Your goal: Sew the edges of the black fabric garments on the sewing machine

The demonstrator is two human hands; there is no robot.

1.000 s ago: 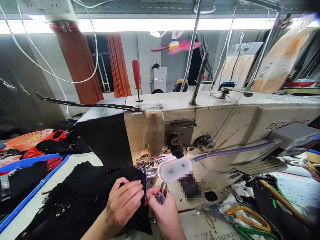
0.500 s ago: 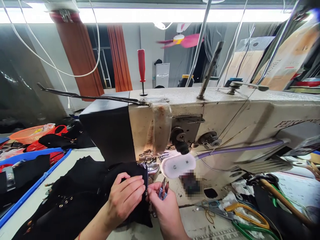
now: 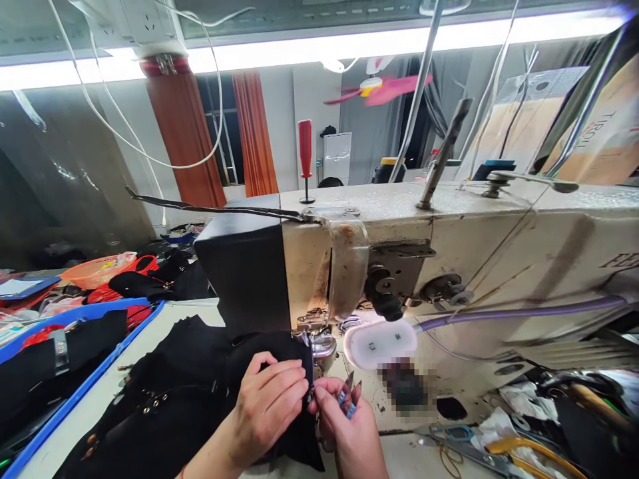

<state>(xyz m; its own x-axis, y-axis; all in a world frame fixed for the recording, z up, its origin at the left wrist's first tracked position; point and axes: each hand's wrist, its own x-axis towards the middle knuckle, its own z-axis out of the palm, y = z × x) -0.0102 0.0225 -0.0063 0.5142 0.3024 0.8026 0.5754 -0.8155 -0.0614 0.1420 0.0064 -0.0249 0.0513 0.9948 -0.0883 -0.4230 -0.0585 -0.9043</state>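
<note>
A black fabric piece [image 3: 184, 379] with metal eyelets spreads from the sewing bed to the left, its edge under the presser foot of a sewing machine [image 3: 324, 346]. My left hand [image 3: 272, 406] lies over this fabric, fingers together and curled at its edge; the thumb is hidden. Close beside it, my right hand [image 3: 349, 426] is closed around small thread snips [image 3: 350, 401], whose two blades point up and stand apart. The right thumb and forefinger also pinch at the fabric's edge. What lies between those fingertips is too small to make out.
A white lamp [image 3: 382, 342] glows beside the needle area. Orange-handled scissors [image 3: 519, 449] lie at the lower right. On the left stands a blue bin [image 3: 100, 356] holding black pieces, with an orange basket [image 3: 97, 269] behind. A red screwdriver [image 3: 305, 150] stands upright on the machine head.
The view has swung left and slightly up, so everything sits farther right and lower. Both hands stay at the fabric's edge, with the snips still in the right one.
</note>
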